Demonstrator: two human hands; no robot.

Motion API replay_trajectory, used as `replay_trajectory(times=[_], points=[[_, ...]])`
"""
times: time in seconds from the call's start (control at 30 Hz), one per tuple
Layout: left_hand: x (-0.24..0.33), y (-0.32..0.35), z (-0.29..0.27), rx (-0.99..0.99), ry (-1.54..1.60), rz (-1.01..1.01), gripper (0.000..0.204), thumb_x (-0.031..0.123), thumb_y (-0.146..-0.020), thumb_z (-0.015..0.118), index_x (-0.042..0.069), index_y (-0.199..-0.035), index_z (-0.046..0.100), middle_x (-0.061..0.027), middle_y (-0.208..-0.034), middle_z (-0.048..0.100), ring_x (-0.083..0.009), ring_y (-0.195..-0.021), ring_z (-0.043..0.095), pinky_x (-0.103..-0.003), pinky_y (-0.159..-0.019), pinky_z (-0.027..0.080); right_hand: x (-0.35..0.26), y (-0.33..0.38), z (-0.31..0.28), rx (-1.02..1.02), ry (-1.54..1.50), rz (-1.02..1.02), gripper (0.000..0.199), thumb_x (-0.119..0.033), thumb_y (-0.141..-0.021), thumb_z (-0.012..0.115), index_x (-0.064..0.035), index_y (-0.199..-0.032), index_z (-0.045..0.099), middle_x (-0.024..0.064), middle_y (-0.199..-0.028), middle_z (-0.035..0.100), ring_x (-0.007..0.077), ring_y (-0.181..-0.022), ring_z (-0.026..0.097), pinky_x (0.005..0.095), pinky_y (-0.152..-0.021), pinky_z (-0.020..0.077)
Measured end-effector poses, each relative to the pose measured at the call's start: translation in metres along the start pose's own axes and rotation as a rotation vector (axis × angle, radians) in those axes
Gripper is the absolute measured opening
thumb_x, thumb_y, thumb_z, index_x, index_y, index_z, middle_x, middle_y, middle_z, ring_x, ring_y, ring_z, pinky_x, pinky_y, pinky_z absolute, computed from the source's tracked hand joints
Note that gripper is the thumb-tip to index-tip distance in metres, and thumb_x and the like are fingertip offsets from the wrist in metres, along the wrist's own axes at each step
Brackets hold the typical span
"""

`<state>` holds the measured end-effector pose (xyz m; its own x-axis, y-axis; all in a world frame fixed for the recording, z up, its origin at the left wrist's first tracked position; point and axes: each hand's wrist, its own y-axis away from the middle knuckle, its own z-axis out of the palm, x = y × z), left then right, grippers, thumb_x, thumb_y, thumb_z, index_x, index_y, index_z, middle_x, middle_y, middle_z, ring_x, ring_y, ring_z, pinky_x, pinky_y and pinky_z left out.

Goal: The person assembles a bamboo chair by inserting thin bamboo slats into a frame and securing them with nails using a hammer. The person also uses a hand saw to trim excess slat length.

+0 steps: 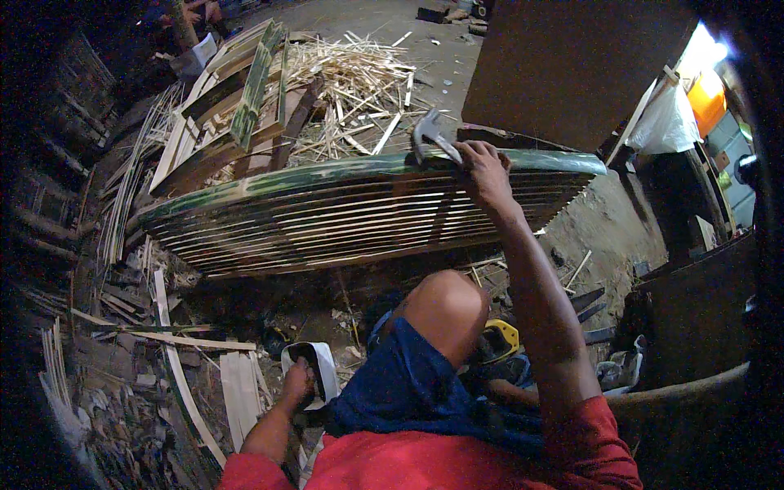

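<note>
In the head view, the bare right hand (487, 170) is gripping a grey metal claw hammer (433, 137) at the far edge of the long, green-rimmed slatted bamboo panel (359, 220). Nearer than the panel, the bare left hand (302, 379) is resting at a white open container (327, 364); whether it is grasping anything, I cannot tell. Beyond the panel, pale thin wooden strips (355, 90) are lying heaped.

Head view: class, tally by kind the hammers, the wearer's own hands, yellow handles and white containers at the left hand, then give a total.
Hammer: 1
Left hand and right hand: 2
Yellow handle: 1
White container: 1
Total: 5
</note>
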<state>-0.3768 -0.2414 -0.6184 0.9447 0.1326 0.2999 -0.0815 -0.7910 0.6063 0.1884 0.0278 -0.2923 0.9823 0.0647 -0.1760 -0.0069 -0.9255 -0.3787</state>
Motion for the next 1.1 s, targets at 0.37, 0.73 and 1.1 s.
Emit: replay_trajectory(times=[0.37, 0.73, 1.1], points=[[-0.028, -0.024, 0.067, 0.288, -0.27, 0.343, 0.027, 0.021, -0.088, 0.059, 0.005, -0.108, 0.069, -0.0186, -0.089, 0.071, -0.0377, -0.081, 0.072, -0.052, -0.067, 0.056, -0.008, 0.007, -0.001, 0.055, 0.01, 0.019, 0.05, -0.011, -0.084, 0.067, -0.022, -0.132, 0.059, 0.0054, -0.134, 0.06, 0.0291, -0.132, 0.049, 0.0472, -0.109, 0.0318], [-0.004, -0.043, 0.043, 0.359, -0.113, 0.001, 0.022, 0.017, -0.094, 0.056, 0.001, -0.107, 0.063, -0.0207, -0.109, 0.068, -0.0397, -0.088, 0.072, -0.05, -0.075, 0.059, -0.018, 0.018, -0.011, 0.102, -0.032, -0.039, 0.046, -0.011, -0.085, 0.069, -0.0188, -0.129, 0.061, 0.0075, -0.13, 0.061, 0.032, -0.127, 0.051, 0.0454, -0.106, 0.0384], [-0.047, -0.088, 0.073, 0.268, 0.021, -0.127, 0.03, 0.015, -0.095, 0.055, -0.001, -0.119, 0.061, -0.0209, -0.114, 0.067, -0.0412, -0.099, 0.07, -0.05, -0.085, 0.057, -0.022, 0.026, -0.016, 0.127, -0.027, -0.031, 0.044, -0.01, -0.084, 0.067, -0.0177, -0.127, 0.062, 0.0059, -0.126, 0.064, 0.0308, -0.125, 0.054, 0.0446, -0.105, 0.0383]])
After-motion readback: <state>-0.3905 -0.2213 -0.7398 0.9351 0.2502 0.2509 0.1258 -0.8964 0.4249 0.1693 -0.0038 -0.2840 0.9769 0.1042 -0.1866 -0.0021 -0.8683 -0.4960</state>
